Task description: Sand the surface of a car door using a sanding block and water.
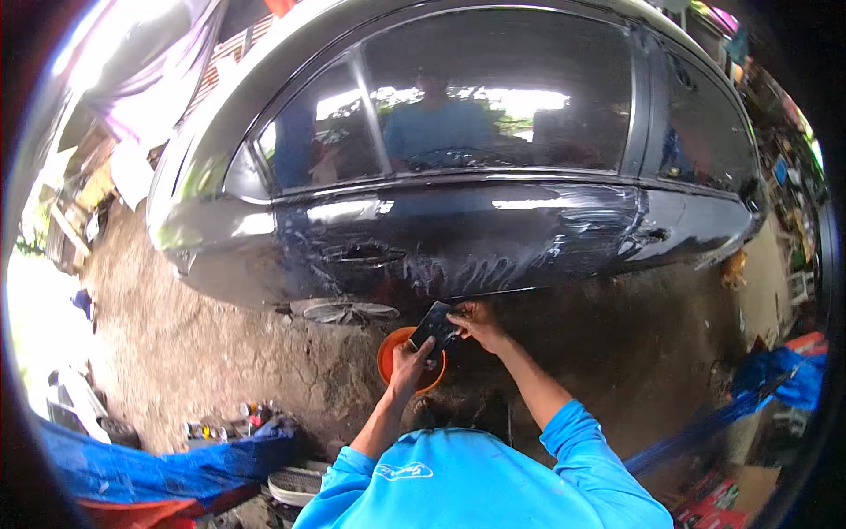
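Note:
Both my hands hold a dark, flat rectangular sheet [433,324] in front of my body; it looks like sandpaper. My left hand [412,362] is closed on its lower end, thumb on top. At its right edge, the fingers of my right hand [478,324] pinch it. Below the sheet stands an orange basin [385,361], partly hidden by my left hand and the sheet. Just beyond my hands is the side of a dark car [458,234], apart from them. Whitish wet-looking streaks [480,269] run over its door panel.
The car's wheel [348,313] shows low at the left of the door. Blue tarps [176,472] hang at the lower left and right. Small cans and clutter [251,419] lie on the ground at left. An orange animal [733,267] is near the car's right end.

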Demonstrator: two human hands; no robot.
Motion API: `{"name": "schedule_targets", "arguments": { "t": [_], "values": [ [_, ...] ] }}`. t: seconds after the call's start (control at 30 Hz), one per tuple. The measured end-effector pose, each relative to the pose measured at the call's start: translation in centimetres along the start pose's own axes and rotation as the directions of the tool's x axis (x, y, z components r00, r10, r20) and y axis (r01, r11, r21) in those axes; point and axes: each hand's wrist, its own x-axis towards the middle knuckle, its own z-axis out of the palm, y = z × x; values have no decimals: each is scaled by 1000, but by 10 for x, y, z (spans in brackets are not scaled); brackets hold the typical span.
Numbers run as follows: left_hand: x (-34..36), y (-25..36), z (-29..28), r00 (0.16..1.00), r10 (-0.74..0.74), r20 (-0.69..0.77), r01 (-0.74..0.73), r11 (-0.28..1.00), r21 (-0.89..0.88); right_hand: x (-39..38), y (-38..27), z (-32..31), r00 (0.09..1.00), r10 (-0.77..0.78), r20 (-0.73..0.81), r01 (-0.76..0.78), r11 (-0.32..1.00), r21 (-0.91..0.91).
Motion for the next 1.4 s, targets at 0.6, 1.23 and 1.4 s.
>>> {"name": "schedule_targets", "arguments": {
  "t": [0.6, 1.23, 1.4],
  "values": [
    [22, -44, 130, 930, -122, -346, -197, 631, -751, 94, -184, -127, 504, -483, 715, 693, -267, -669],
    [13, -77, 158, 676, -265, -688, -644, 242, -726, 196, -95, -82, 175, 661, 729, 705, -601, 376],
    [59, -35, 177, 652, -115, -749, -707, 265, -656, 164, -134, -149, -43, 523, 851, 990, -94, 108]
  ]
}}
